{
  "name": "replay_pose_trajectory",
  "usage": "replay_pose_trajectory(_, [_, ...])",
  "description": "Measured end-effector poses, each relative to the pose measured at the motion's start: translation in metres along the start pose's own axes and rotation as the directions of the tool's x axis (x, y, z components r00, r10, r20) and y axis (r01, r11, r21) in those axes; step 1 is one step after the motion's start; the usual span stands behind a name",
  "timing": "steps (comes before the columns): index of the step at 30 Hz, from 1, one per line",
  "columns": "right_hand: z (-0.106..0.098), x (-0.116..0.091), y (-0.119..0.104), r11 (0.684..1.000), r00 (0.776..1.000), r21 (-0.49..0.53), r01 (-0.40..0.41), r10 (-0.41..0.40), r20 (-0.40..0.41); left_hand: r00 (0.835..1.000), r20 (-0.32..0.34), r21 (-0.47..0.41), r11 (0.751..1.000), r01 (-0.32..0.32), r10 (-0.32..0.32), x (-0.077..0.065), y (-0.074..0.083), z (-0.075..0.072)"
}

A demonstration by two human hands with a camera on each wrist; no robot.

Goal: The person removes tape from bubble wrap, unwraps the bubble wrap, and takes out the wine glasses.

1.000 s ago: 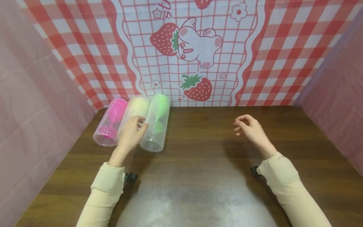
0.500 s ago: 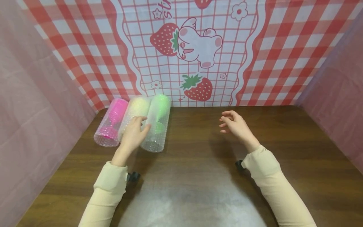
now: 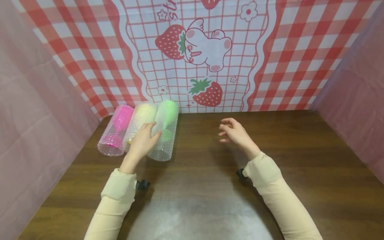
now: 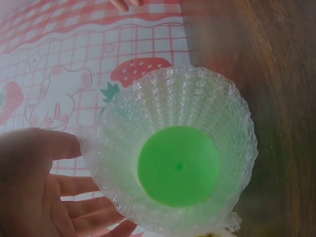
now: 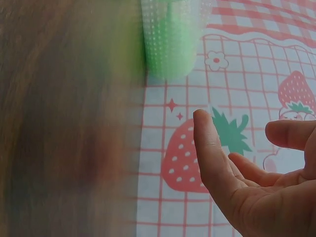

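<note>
While a dark wooden bench spreads across the lower half of the head view, a red-and-white checked strawberry cloth hangs at its far edge, and pale pink drapes flank it on both sides. Two cream sleeves reach over the bench from the near side. Three goblet-shaped pieces, each in clear bubble wrap, lie side by side on the person's left, far ends near the cloth: a pink goblet outermost, a pale yellow goblet in the middle, a green goblet innermost.

The left hand is over the yellow and green ones, its grip released, fingers loosely extended; whether the thumb touches the green one's wrap cannot be told. The right hand is well apart, on the other side of the green goblet, its grip also released, fingers lightly bent around nothing. A black device sits at each wrist. Through the wrap's near end, the left wrist view shows the green goblet's flat round base.
</note>
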State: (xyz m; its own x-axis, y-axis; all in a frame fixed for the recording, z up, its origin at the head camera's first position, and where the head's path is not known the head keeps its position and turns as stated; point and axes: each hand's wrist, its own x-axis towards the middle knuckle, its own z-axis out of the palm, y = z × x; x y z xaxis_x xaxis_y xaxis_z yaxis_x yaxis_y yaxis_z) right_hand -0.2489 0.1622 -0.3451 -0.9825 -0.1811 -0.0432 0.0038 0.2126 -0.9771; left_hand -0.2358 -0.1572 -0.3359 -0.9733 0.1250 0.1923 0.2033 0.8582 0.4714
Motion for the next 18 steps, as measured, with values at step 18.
replay_pose_trajectory(18, [0.039, 0.011, -0.004, 0.995, 0.997, 0.082, -0.060, 0.055, 0.063, 0.999, -0.003, -0.032, 0.998, 0.049, -0.049, 0.004, -0.001, 0.007])
